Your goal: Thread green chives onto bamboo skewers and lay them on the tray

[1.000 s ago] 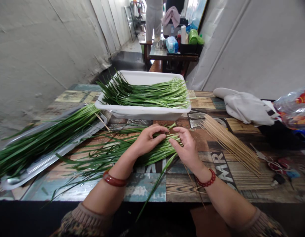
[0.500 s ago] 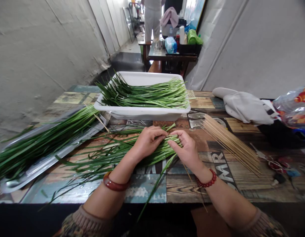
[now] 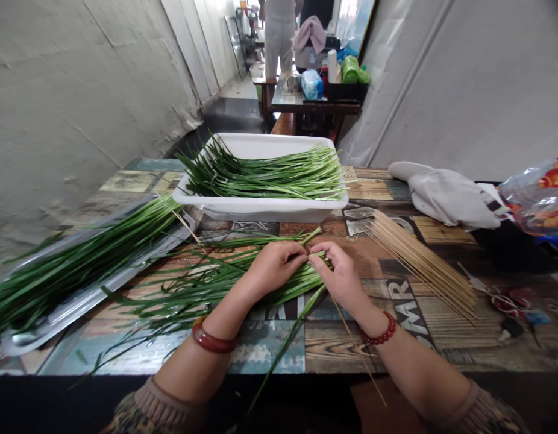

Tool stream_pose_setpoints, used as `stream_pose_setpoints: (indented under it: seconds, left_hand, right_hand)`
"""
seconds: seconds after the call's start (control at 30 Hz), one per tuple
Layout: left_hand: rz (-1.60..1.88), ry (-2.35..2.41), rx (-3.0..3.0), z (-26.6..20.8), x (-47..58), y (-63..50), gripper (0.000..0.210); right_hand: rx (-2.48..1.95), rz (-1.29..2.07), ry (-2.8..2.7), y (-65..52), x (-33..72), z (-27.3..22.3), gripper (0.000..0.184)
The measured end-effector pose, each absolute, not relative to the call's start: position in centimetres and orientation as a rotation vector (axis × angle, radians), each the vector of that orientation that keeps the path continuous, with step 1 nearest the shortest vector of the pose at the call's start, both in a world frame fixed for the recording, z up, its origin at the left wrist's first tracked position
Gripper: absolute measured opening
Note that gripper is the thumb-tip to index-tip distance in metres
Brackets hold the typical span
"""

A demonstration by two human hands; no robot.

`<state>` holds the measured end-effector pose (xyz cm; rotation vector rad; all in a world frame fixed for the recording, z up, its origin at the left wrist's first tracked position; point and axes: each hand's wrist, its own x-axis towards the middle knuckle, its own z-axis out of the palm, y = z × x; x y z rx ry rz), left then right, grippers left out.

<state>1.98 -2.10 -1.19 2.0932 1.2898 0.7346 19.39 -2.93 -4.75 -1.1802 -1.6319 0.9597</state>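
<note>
Long green garlic chives (image 3: 206,283) lie in a loose bundle across the table, pale stem ends toward the right. At those stem ends my left hand (image 3: 279,268) is closed, thumb and fingers pinched together on a chive stem. Close beside it, my right hand (image 3: 340,274) grips several pale stems between thumb and fingers. A thin bamboo skewer (image 3: 358,349) passes beneath my right hand, its lower end sticking out past the table's front edge. Its upper tip, between the two hands, is mostly hidden. One long chive hangs over the front edge.
Behind the hands stands a white plastic tub (image 3: 270,208) of chives. A clear tray (image 3: 102,289) at left holds more. To the right lie a fan of bamboo skewers (image 3: 419,262), scissors (image 3: 496,292) and a pale cap (image 3: 451,193). A person (image 3: 279,36) stands far back.
My left hand has come slightly toward me, its fingertips still close to the right hand. The skewer's lower end now reaches farther out past the table edge. My right hand has barely moved.
</note>
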Motion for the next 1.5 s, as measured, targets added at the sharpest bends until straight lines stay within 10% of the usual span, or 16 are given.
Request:
stream_pose_setpoints:
  seconds: [0.4, 0.93, 1.5]
  left_hand:
    - [1.046, 1.571, 2.015, -1.8, 0.2, -0.6, 0.020]
    - [0.428, 1.699, 2.277, -1.8, 2.8, 2.1, 0.010]
    - [0.931, 1.355, 1.744, -1.3, 1.3, -1.5, 0.027]
  right_hand:
    - [-1.221, 0.838, -1.736, -3.0, 19.5, -4.5, 0.014]
    - [-1.179, 0.799, -1.745, -3.2, 19.3, -4.4, 0.011]
    - [-1.123, 0.832, -1.624, -3.4, 19.0, -3.4, 0.013]
